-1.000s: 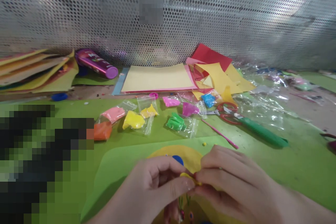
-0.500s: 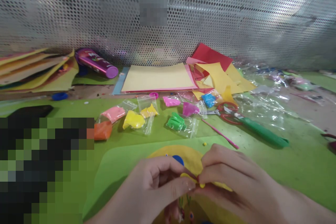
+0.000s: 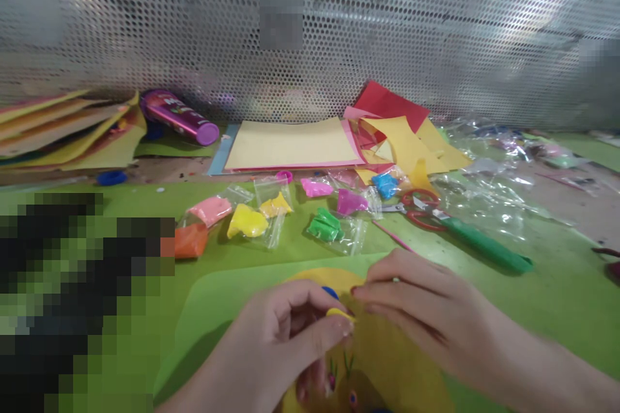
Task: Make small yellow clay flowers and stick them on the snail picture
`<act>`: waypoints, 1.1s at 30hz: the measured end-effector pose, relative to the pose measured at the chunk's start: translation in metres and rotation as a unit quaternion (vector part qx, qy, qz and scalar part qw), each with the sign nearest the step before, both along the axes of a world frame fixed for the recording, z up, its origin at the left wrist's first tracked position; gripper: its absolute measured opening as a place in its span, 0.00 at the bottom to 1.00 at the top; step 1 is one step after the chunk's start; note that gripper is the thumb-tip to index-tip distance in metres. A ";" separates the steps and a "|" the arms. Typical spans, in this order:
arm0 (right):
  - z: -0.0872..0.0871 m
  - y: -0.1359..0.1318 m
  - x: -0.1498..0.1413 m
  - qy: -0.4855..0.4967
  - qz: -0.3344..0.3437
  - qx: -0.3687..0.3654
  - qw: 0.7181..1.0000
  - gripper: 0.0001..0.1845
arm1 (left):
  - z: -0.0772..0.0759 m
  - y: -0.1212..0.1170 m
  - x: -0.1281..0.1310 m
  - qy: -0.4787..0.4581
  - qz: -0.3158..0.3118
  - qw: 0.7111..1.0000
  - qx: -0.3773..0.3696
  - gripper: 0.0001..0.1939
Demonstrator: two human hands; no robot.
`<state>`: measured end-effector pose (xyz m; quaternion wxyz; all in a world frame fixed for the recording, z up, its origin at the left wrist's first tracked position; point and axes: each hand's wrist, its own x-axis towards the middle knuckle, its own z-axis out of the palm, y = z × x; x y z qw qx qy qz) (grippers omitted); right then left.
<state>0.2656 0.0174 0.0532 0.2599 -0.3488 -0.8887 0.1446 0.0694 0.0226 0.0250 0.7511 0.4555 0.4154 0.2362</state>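
My left hand pinches a small flattened piece of yellow modelling clay between thumb and forefinger. Close by on the right, my right hand has its fingers pressed together, tips low over the yellow paper; whatever they hold, if anything, is hidden. Both hands are above this rounded yellow sheet, which lies on a light green sheet. A blue disc shows behind the left fingers. Below them are thin green stalks and a small orange-ringed dot, partly covered by my left hand.
Small bags of coloured clay, such as yellow and green, lie beyond the sheet. Red-handled scissors are at right with a green wrapped tool. Coloured paper and a purple canister stand before a perforated metal panel.
My right hand has moved away from the left hand's clay, slightly up and forward over the paper. The small yellow bit at its fingertips is out of sight. My left hand keeps its pinch.
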 end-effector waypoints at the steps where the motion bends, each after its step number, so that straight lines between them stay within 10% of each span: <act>1: 0.001 0.003 0.003 -0.008 -0.002 -0.001 1.000 0.10 | 0.000 0.000 0.000 -0.006 0.013 1.000 0.000 0.08; 9: 0.013 0.022 0.029 -0.123 -0.030 0.061 0.990 0.10 | 0.006 0.002 -0.001 0.024 0.084 0.996 -0.004 0.10; 22: 0.010 0.006 0.027 -0.297 0.064 -0.067 0.950 0.12 | 0.005 0.004 -0.003 0.011 0.070 0.997 -0.009 0.10; 33: 0.016 0.007 0.022 -0.255 0.054 -0.090 0.961 0.07 | 0.003 0.003 -0.003 0.018 0.070 0.997 -0.007 0.10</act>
